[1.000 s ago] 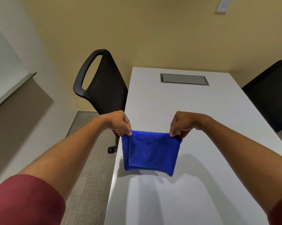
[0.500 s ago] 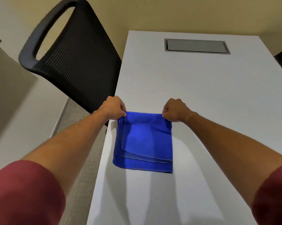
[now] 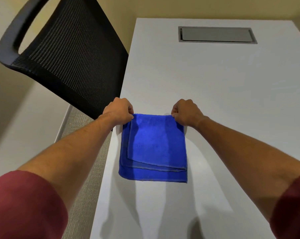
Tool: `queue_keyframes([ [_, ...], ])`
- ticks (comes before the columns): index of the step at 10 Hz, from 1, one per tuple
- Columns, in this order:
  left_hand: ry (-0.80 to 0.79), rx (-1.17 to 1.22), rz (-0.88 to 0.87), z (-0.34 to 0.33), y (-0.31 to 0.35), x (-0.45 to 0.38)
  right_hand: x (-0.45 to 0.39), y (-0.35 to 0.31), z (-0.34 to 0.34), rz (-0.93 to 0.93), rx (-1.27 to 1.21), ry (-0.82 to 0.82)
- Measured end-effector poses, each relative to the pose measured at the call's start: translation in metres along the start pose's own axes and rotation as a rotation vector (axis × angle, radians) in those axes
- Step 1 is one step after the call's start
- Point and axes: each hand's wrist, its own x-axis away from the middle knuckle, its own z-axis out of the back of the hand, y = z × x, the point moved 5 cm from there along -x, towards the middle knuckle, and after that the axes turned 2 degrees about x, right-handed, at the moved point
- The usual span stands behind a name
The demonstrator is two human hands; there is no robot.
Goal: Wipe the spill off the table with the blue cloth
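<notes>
The blue cloth (image 3: 154, 149), folded in several layers, lies flat on the white table (image 3: 214, 87) close to its left edge. My left hand (image 3: 119, 110) pinches the cloth's far left corner. My right hand (image 3: 186, 112) pinches its far right corner. Both fists are closed on the far edge of the cloth. I see no spill on the table surface.
A black mesh office chair (image 3: 64, 49) stands against the table's left side, close to my left hand. A grey recessed cable hatch (image 3: 216, 34) sits at the far end of the table. Carpet floor (image 3: 87, 152) runs below the left edge.
The cloth hung in the air from both hands a second ago; it has come down and now lies flat on the table. The view has tilted downward and closer.
</notes>
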Motion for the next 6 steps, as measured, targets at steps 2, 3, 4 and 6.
queue_keyframes([
  [2,0.075,-0.123,0.009,-0.001,0.008,0.013,0.008,0.001,0.000,0.012,0.019,0.028],
  [3,0.161,-0.173,-0.031,-0.003,0.015,0.024,0.022,-0.001,0.000,0.043,0.038,0.068],
  [4,0.178,-0.231,-0.086,-0.005,0.019,0.034,0.034,-0.005,0.002,0.069,0.055,0.100],
  [6,0.277,-0.341,-0.181,-0.007,0.030,0.069,0.074,-0.018,0.011,0.127,0.147,0.238],
])
